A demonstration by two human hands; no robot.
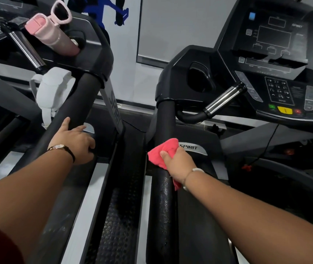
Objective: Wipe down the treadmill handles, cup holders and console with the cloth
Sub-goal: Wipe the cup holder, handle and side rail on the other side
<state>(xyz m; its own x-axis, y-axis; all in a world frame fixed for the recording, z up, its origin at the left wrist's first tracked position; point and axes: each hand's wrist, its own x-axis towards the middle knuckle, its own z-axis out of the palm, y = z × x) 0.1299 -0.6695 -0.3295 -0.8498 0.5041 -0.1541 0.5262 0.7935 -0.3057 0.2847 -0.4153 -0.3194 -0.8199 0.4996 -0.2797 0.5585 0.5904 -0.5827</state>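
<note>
A pink cloth point(164, 150) is wrapped over the left black handrail point(164, 122) of the right-hand treadmill, and my right hand point(178, 164) grips the cloth around the rail. Below the hand the rail surface shows wet droplets. Further up are that treadmill's cup holder point(199, 79), its chrome grip bar point(224, 99) and its console point(279, 60) with keypad and buttons. My left hand point(75, 141) rests on the right handrail point(72, 103) of the neighbouring left treadmill, fingers curled over its far side.
The left treadmill's cup holder holds a pink bottle point(51, 35) with pink sunglasses point(60, 13) on it. A white bag point(51, 90) hangs beside that rail. A black studded floor strip point(119, 216) runs between the two machines. A red safety clip point(247, 166) dangles at right.
</note>
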